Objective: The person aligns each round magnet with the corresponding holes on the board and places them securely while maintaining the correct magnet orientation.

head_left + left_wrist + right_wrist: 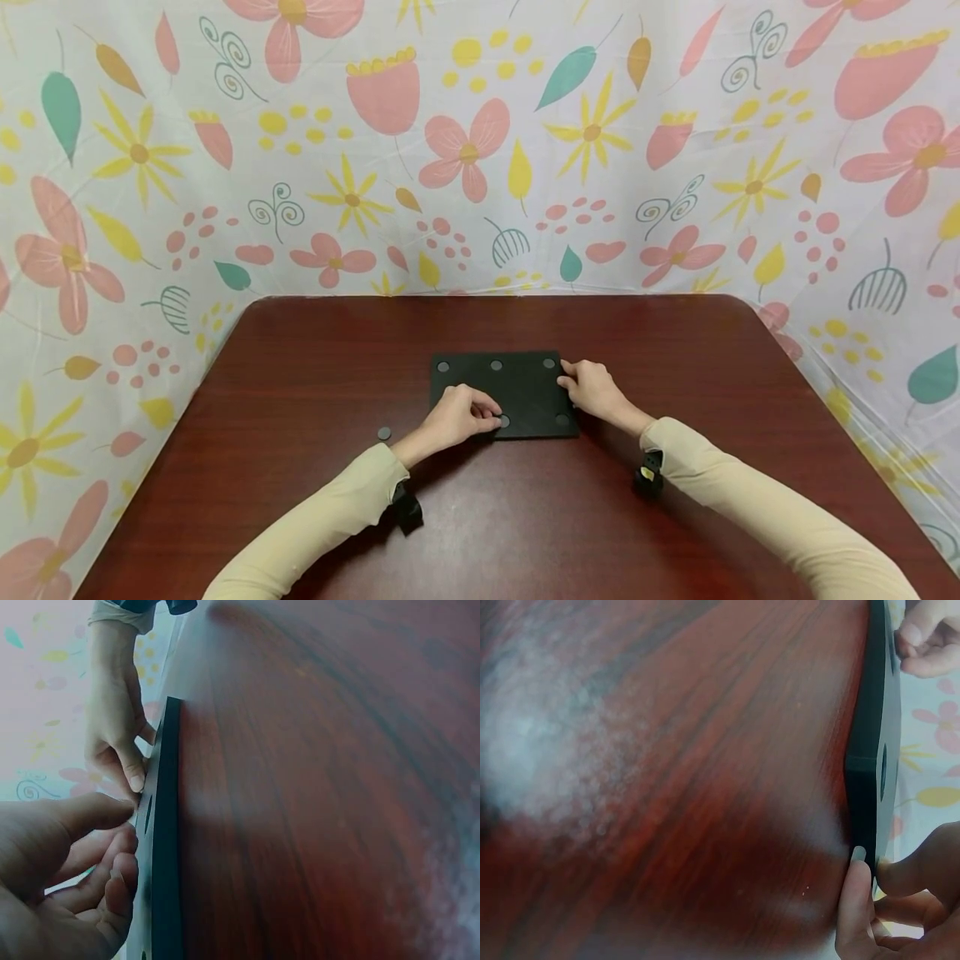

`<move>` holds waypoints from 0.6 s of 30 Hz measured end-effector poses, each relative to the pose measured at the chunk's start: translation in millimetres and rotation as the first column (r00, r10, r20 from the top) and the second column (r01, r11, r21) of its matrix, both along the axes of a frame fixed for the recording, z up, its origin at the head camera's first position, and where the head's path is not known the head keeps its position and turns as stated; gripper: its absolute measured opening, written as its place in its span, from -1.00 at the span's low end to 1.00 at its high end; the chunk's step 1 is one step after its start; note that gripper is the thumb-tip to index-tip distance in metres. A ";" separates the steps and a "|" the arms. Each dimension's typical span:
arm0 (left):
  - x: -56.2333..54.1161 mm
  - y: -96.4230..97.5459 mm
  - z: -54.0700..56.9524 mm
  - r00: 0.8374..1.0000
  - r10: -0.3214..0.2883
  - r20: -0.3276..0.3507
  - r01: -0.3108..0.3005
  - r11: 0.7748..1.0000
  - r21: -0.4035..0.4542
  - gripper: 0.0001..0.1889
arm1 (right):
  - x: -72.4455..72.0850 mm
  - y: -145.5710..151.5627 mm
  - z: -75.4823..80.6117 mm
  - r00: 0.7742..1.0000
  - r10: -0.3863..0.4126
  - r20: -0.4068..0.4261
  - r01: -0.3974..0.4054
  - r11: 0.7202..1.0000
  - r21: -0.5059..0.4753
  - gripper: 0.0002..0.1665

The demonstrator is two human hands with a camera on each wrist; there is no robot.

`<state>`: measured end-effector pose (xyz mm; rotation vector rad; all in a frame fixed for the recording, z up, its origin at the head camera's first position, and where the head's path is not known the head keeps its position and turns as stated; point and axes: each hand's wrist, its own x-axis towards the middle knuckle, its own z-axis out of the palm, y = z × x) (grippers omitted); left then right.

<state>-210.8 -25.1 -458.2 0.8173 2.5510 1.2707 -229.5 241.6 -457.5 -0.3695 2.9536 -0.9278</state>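
Observation:
A black rectangular board (468, 387) lies on the table, its top bearing round spots, several of them filled with grey discs such as the back-middle disc (496, 365). My left hand (459, 414) reaches over the board's front left part. Its thumb and fingers pinch at a grey disc (505, 422) by the middle of the front edge. My right hand (595, 388) grips the board's right side, and in the right wrist view its fingers (855, 900) press the side face. The front right spot (562, 420) looks darker than the others. The board's front left corner is hidden by my left hand.
One loose grey disc (384, 433) lies on the brown wooden table (322, 367), left of the board near my left wrist. A flower-printed cloth (480, 233) hangs behind the table and along both sides.

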 end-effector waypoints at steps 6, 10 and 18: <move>-2.4 -8.8 2.3 0.998 -0.059 -0.005 0.059 0.998 0.031 -0.84 | 0.0 -0.2 0.3 1.000 -0.001 0.004 0.001 1.000 -0.004 -0.51; -5.3 -17.7 4.7 0.997 -0.060 0.051 0.056 0.995 0.081 -0.81 | 0.5 0.1 1.0 1.000 0.005 -0.003 -0.005 1.000 -0.005 -0.51; -13.1 -42.3 10.4 0.984 0.003 0.177 -0.043 0.974 0.221 -0.70 | 0.1 -1.5 1.5 1.000 0.010 -0.006 -0.009 1.000 0.011 -0.50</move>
